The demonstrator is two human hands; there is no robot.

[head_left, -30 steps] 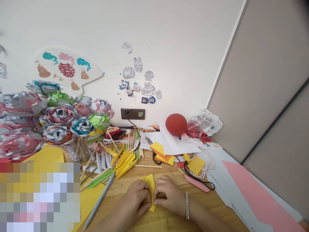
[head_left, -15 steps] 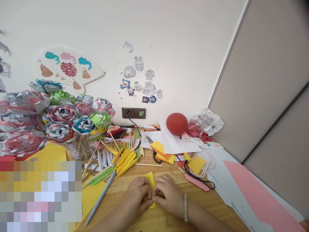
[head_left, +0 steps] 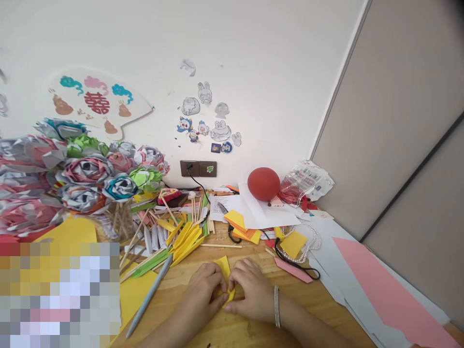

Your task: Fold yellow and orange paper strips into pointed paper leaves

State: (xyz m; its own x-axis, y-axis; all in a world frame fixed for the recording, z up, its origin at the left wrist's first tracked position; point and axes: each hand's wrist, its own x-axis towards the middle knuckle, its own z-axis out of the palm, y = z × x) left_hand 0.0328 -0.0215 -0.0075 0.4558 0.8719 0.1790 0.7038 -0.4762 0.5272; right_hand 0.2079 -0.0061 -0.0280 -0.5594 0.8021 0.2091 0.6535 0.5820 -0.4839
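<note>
A small strip of yellow paper (head_left: 224, 266) lies on the wooden table between my two hands, its upper end pointing away from me. My left hand (head_left: 207, 289) grips the paper's left side, fingers curled and thumb near its lower end. From the right, my right hand (head_left: 247, 290) pinches the same paper, with the thumb low at its near end. Part of the paper is hidden under the fingers. A silvery bracelet (head_left: 277, 306) circles my right wrist.
Left of my hands are a grey pen (head_left: 150, 296), folded yellow strips (head_left: 186, 241) and wooden sticks. Paper flowers (head_left: 89, 169) crowd the left. Behind are scissors (head_left: 234, 235) and a red balloon (head_left: 264, 184). White and pink sheets (head_left: 377, 280) cover the right side.
My right thumb has shifted slightly down and left, and the near end of the yellow paper looks bent differently between my fingers. The whole view has moved slightly.
</note>
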